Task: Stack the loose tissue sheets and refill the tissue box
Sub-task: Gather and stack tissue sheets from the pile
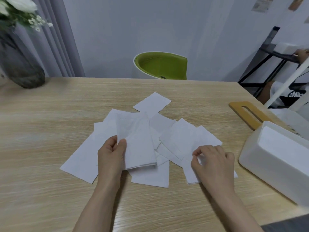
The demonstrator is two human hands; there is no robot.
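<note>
On the table: the loose tissue sheets (150,141) lie fanned out on the wooden table (50,114) in front of the person, many overlapping, 1 sheet (152,103) a little apart at the far side.
Left hand: the left hand (111,156) pinches a small gathered stack (137,141) between thumb and fingers, the stack lifted a little over the spread.
Right hand: the right hand (213,160) has its fingers curled down and seems to nip the edge of a sheet (192,164) at the right of the pile.
Tissue box: the white tissue box (274,163) stands open at the right edge of the table, apart from the sheets; whether tissues are already inside I cannot tell.
Lid: the wooden lid (249,114) with its slot lies flat behind the box.
Done: I judge only a few sheets are collected so far.
Left: most sheets are not yet gathered; then squaring the stack, putting it in the box, and closing the lid.
</note>
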